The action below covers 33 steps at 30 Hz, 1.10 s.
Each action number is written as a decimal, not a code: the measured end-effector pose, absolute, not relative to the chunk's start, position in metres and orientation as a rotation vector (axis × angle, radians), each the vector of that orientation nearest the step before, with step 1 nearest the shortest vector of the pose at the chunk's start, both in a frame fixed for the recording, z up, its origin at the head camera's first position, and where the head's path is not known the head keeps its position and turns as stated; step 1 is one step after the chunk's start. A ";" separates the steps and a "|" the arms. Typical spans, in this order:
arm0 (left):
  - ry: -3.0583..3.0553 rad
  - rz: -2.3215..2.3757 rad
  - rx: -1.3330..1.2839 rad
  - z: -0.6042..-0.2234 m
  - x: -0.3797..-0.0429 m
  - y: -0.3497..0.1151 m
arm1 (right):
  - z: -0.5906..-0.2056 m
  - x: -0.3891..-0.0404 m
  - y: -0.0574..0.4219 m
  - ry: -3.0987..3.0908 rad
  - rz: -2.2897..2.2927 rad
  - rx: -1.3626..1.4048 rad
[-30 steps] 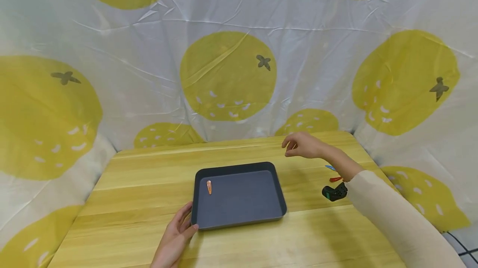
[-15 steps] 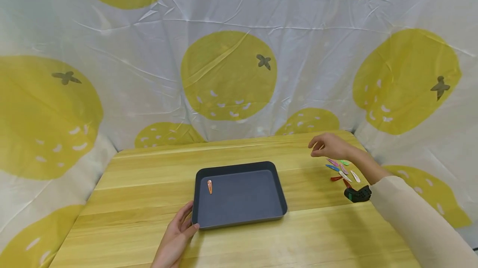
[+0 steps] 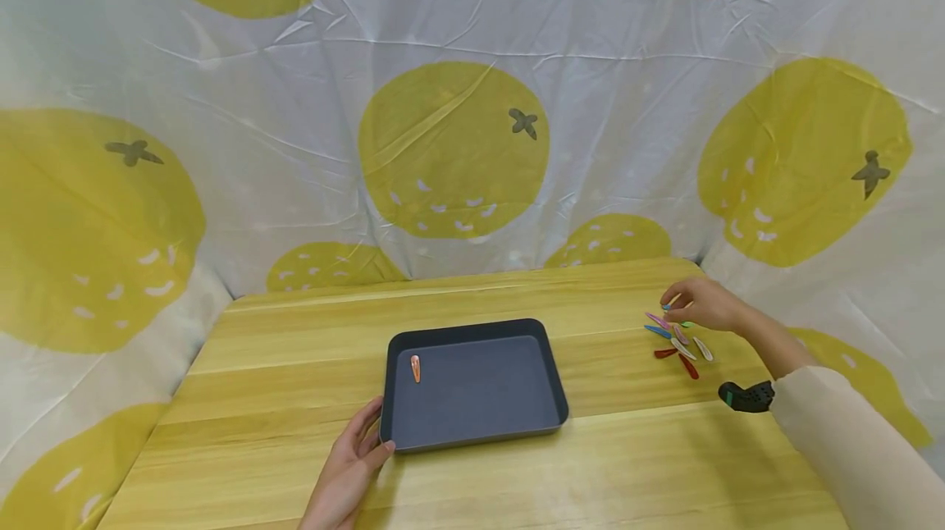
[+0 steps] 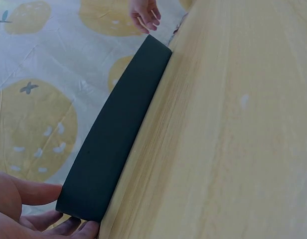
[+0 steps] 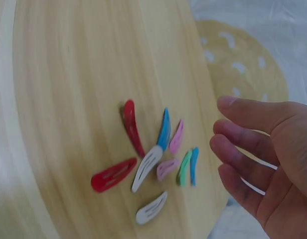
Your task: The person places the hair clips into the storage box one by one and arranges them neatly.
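Observation:
My left hand (image 3: 347,464) grips the near left corner of a dark grey baking tray (image 3: 487,395), thumb on the rim and fingers round the outside. The left wrist view shows the tray's side wall (image 4: 113,129) at its fingertips. An orange snap hair clip (image 3: 416,368) lies inside the tray, towards the left. My right hand (image 3: 705,306) hovers over a loose group of hair clips on the table, its fingers relaxed and holding nothing. Among them are a red clip (image 5: 132,127), a blue clip (image 5: 164,130), a white clip (image 5: 147,167), a pink clip (image 5: 177,137) and a green clip (image 5: 184,168).
The wooden table (image 3: 280,382) carries the tray near its middle and the clips at the right. A black strapped device (image 3: 746,397) shows at the right wrist. A curtain (image 3: 605,120) with a yellow fruit print hangs behind and at the sides.
My right hand has moved right, from beyond the tray's far right corner to above the hair clips, bringing more of them into view. The left hand and tray have stayed put.

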<state>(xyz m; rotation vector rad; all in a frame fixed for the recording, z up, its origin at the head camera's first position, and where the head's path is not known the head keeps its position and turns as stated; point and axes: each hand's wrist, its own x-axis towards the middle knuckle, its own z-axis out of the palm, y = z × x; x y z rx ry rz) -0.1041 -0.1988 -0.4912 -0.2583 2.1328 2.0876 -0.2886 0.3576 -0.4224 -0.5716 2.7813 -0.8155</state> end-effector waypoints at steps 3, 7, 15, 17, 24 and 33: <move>2.134 2.086 -0.249 -0.492 -0.104 -0.199 | -0.426 -0.285 0.368 2.787 -0.815 -0.529; 2.131 2.091 -0.228 -0.493 -0.104 -0.201 | -0.433 -0.281 0.379 2.796 -0.791 -0.485; 2.134 2.084 -0.239 -0.494 -0.104 -0.201 | -0.447 -0.272 0.400 2.833 -0.679 -0.441; 2.138 2.082 -0.241 -0.493 -0.104 -0.201 | -0.452 -0.271 0.405 2.848 -0.639 -0.435; 2.127 2.084 -0.254 -0.491 -0.104 -0.199 | -0.471 -0.265 0.414 2.838 -0.689 -0.395; 2.110 2.085 -0.271 -0.490 -0.104 -0.200 | -0.473 -0.266 0.407 2.855 -0.651 -0.413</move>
